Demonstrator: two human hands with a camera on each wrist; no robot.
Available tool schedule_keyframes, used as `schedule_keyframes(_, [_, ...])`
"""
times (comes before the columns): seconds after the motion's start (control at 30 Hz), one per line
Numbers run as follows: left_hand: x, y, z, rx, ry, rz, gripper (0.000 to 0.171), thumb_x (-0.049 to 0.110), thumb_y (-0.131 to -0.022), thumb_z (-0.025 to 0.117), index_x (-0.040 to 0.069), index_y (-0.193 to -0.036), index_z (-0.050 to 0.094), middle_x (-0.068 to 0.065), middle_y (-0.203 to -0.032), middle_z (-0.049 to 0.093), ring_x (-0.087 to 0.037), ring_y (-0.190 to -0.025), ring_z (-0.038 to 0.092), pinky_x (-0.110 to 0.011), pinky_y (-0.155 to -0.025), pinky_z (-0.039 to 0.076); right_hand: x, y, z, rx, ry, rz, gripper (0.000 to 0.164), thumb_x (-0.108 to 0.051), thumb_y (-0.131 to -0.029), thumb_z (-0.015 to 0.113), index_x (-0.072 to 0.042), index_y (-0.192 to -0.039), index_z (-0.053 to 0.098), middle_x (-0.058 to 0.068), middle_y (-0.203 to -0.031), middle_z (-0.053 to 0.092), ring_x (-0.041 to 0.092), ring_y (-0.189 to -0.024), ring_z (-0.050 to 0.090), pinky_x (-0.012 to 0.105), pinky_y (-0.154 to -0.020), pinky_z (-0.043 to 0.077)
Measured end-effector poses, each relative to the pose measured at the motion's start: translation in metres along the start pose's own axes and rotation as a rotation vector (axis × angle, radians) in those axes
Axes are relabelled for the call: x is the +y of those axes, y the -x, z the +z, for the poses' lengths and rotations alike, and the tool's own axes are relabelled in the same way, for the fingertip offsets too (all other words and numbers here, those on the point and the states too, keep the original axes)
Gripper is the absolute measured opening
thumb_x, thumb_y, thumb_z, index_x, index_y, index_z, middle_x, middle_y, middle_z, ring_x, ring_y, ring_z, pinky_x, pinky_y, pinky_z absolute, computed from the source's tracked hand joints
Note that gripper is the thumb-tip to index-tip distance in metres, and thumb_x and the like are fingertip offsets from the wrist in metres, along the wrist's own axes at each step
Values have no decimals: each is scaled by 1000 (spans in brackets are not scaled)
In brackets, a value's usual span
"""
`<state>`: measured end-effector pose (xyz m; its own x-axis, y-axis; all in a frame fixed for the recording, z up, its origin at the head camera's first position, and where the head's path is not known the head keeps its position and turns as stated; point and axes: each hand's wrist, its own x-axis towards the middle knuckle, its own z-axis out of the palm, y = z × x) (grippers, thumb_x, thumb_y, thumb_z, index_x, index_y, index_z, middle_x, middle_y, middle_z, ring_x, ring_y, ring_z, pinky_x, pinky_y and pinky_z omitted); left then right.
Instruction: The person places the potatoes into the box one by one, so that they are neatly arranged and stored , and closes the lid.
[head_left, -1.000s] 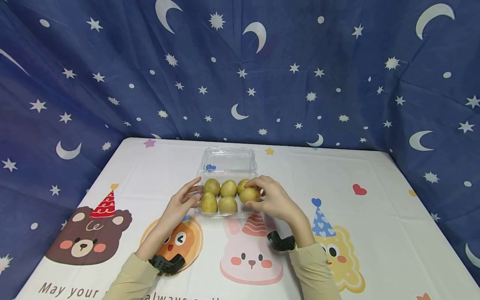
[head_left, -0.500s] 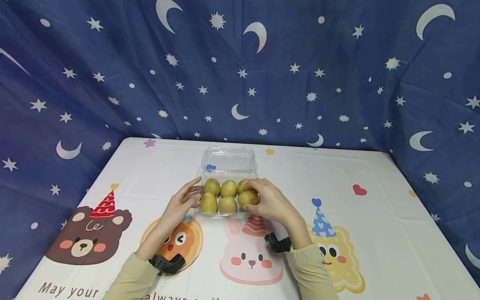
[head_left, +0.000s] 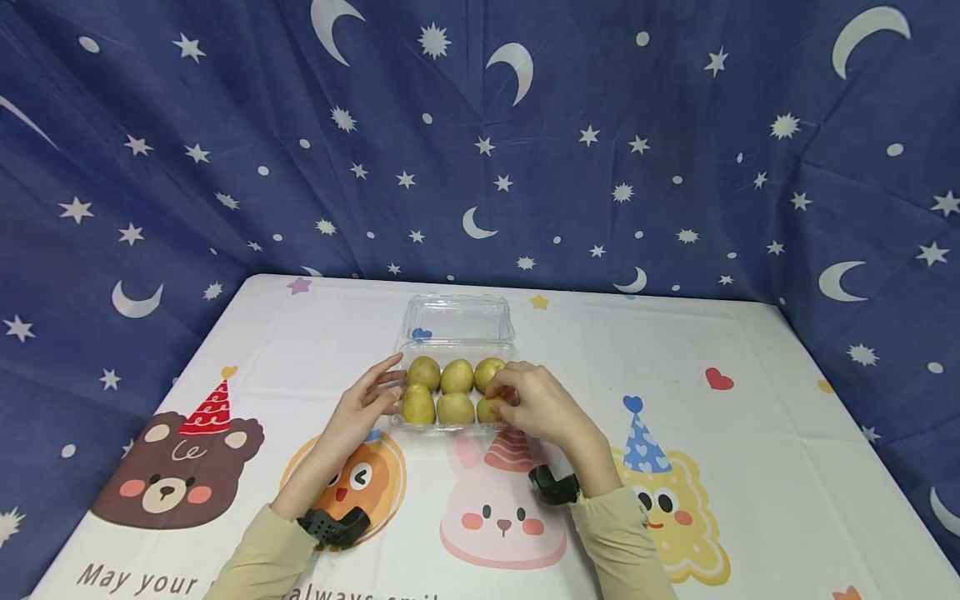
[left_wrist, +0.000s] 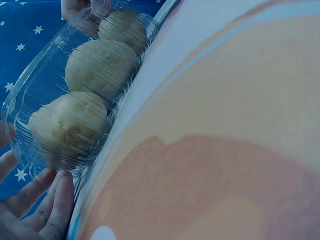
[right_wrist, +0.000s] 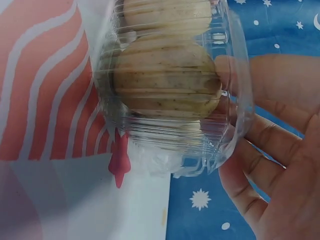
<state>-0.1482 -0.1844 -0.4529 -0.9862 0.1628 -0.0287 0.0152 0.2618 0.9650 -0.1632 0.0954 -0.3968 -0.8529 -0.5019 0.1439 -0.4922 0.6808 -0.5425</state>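
Several yellowish-brown potatoes [head_left: 457, 377] lie in two rows inside a clear plastic clamshell box [head_left: 435, 428]. Its lid [head_left: 457, 320] is folded back behind it. My right hand [head_left: 542, 406] pinches the near-right potato [head_left: 488, 410] between thumb and fingers, low in the box; in the right wrist view, the potato [right_wrist: 167, 77] shows through the ribbed wall. At the box's left side, my left hand [head_left: 366, 400] touches the wall with its fingers extended. The left wrist view has these fingers [left_wrist: 37, 200] against the box's end.
The table has a white cloth [head_left: 787, 467] printed with a bear [head_left: 177, 475], a rabbit [head_left: 502, 525] and other cartoon figures. A blue curtain [head_left: 675, 125] with moons and stars stands behind the table.
My right hand has brought the potato left and down into the near-right place of the box, uncovering more of the potato behind it. My left hand has stayed still.
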Motion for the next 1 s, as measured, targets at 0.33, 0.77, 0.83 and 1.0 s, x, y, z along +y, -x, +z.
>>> schedule_keyframes(0.33, [0, 0, 0, 1, 2, -5, 52, 26, -99, 53, 26, -149, 36, -16, -140, 51, -33, -121, 56, -22, -84, 51, 3, -1, 3, 23, 38, -15, 17, -2, -81, 70, -14, -91, 73, -2, -91, 70, 12, -84, 60, 31, -79, 49])
schedule_keyframes(0.77, [0, 0, 0, -8, 12, -1, 52, 24, -100, 52, 24, -149, 35, -17, -141, 50, -34, -122, 55, -21, -84, 52, 1, -1, 1, 4, -7, 13, 14, -6, -83, 70, -13, -95, 74, -3, -92, 72, 11, -85, 63, 30, -79, 50])
schedule_keyframes(0.83, [0, 0, 0, -7, 13, -2, 52, 23, -100, 52, 24, -149, 35, -17, -141, 50, -34, -122, 55, -21, -84, 52, 1, 0, -1, 1, -34, 32, 15, -7, -84, 70, -12, -97, 73, -2, -93, 72, 11, -86, 63, 31, -79, 51])
schedule_keyframes(1.0, [2, 0, 0, -4, 18, -8, 52, 22, -100, 52, 23, -149, 35, -17, -141, 50, -35, -123, 54, -21, -83, 52, 0, 1, -4, 8, -108, 69, 16, -7, -86, 67, -11, -100, 73, -1, -95, 70, 14, -90, 61, 38, -83, 52])
